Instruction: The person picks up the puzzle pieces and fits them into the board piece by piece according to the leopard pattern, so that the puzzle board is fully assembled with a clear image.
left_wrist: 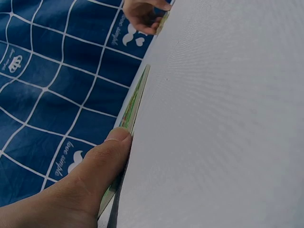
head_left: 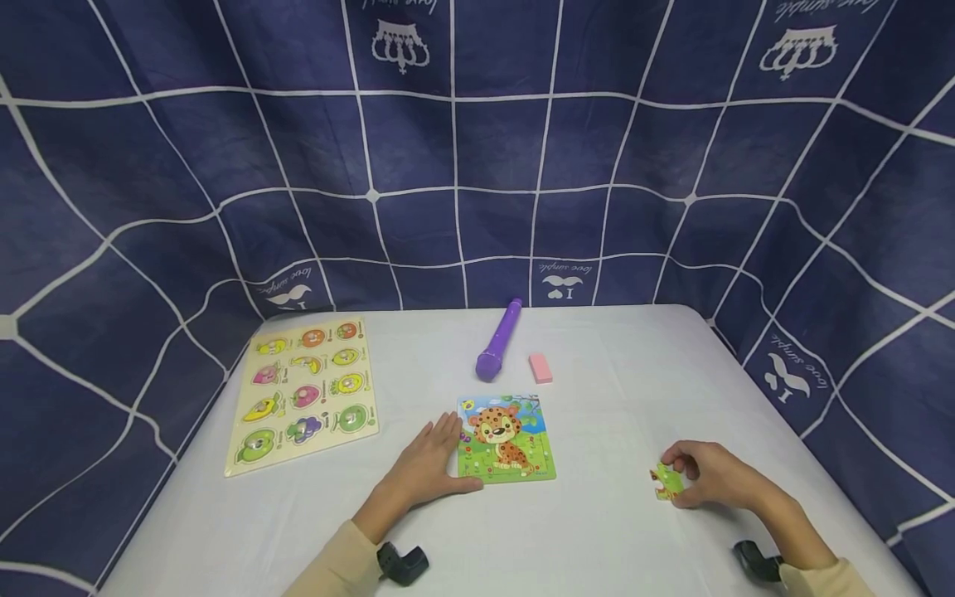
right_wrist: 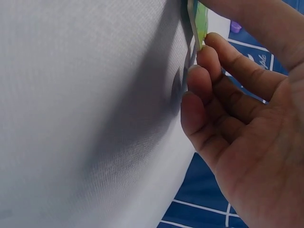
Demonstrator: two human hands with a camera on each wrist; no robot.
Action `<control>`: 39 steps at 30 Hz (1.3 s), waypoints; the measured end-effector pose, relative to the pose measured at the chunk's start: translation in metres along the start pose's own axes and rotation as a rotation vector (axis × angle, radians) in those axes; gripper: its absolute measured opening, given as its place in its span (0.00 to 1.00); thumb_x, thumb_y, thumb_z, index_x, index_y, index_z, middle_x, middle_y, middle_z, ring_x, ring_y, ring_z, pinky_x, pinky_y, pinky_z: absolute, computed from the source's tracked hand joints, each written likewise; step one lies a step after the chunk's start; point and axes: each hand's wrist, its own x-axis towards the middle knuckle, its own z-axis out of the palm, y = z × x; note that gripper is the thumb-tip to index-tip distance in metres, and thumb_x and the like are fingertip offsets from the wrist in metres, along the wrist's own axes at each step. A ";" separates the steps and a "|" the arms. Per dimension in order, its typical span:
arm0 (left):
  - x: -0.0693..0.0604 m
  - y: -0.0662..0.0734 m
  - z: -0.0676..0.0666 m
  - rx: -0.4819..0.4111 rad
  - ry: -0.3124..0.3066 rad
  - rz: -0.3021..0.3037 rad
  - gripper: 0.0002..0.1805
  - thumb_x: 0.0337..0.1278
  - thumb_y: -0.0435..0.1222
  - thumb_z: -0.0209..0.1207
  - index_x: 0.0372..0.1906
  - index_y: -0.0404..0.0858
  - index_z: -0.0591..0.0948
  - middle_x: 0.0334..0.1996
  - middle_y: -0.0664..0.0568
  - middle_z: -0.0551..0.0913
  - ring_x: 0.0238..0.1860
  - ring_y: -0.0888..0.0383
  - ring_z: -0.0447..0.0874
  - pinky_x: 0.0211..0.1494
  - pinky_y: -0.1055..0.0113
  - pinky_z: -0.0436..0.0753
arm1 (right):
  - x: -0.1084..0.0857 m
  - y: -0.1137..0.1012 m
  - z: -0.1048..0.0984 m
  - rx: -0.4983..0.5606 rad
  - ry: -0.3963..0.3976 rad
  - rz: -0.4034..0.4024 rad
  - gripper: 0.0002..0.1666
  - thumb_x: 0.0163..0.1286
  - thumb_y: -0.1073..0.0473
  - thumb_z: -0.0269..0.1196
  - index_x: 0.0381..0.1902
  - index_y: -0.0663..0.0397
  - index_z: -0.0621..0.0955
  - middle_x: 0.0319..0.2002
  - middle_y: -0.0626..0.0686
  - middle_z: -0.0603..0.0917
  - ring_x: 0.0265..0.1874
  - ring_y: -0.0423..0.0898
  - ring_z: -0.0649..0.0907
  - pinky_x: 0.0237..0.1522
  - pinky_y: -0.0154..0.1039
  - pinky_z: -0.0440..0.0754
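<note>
A square jigsaw puzzle (head_left: 515, 452) with a cartoon leopard on green grass lies at the middle of the table. My left hand (head_left: 429, 464) rests at its left side, fingers straight along the edge and thumb (left_wrist: 111, 147) on the near corner. Off to the right, my right hand (head_left: 712, 474) pinches a small green puzzle piece (head_left: 669, 481) between thumb and fingers. In the right wrist view that piece (right_wrist: 201, 23) is tilted up on edge, close to the white cloth, and partly cut off by the frame.
A wooden fruit-and-vegetable peg board (head_left: 294, 435) lies at the left. Behind the puzzle are a purple toy microphone (head_left: 498, 342) and a pink block (head_left: 540, 368). A blue checked curtain (head_left: 492, 224) hangs round the back and sides of the white table (head_left: 597, 547).
</note>
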 end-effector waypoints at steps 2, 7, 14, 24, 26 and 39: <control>0.000 0.000 0.000 -0.007 -0.001 -0.002 0.63 0.44 0.74 0.55 0.74 0.32 0.57 0.77 0.41 0.54 0.78 0.47 0.50 0.80 0.51 0.54 | 0.000 0.000 0.000 -0.004 0.018 -0.005 0.34 0.33 0.59 0.82 0.42 0.55 0.81 0.32 0.47 0.77 0.32 0.43 0.73 0.30 0.30 0.72; 0.000 -0.001 0.001 -0.017 -0.002 -0.005 0.63 0.44 0.74 0.55 0.75 0.32 0.57 0.77 0.41 0.53 0.78 0.47 0.50 0.80 0.51 0.54 | -0.002 -0.002 -0.001 -0.019 0.056 -0.043 0.34 0.34 0.57 0.82 0.43 0.56 0.82 0.34 0.47 0.79 0.33 0.41 0.74 0.32 0.30 0.75; 0.001 -0.002 0.002 0.006 0.001 -0.001 0.63 0.44 0.74 0.55 0.75 0.32 0.57 0.77 0.41 0.54 0.78 0.47 0.50 0.80 0.51 0.54 | -0.002 -0.006 0.000 -0.048 0.103 -0.122 0.32 0.39 0.53 0.80 0.44 0.57 0.84 0.31 0.45 0.77 0.31 0.36 0.72 0.30 0.30 0.73; 0.000 -0.001 0.002 -0.007 0.004 0.000 0.62 0.45 0.74 0.55 0.74 0.32 0.57 0.77 0.42 0.54 0.78 0.47 0.50 0.80 0.52 0.54 | 0.001 -0.011 0.000 -0.040 0.130 -0.149 0.31 0.43 0.52 0.79 0.46 0.58 0.84 0.29 0.46 0.73 0.30 0.36 0.70 0.28 0.30 0.70; 0.000 -0.001 0.002 -0.003 0.003 -0.001 0.62 0.45 0.74 0.55 0.75 0.32 0.57 0.77 0.42 0.54 0.78 0.48 0.50 0.80 0.52 0.54 | 0.001 -0.013 0.000 -0.042 0.133 -0.139 0.31 0.43 0.52 0.79 0.46 0.58 0.84 0.29 0.46 0.73 0.30 0.37 0.70 0.28 0.30 0.70; -0.001 0.000 0.001 -0.003 0.001 0.000 0.62 0.45 0.74 0.55 0.75 0.32 0.57 0.77 0.41 0.54 0.78 0.47 0.50 0.80 0.51 0.54 | 0.008 -0.025 0.010 -0.091 0.209 -0.107 0.31 0.45 0.50 0.78 0.47 0.58 0.84 0.30 0.45 0.77 0.32 0.42 0.72 0.29 0.30 0.69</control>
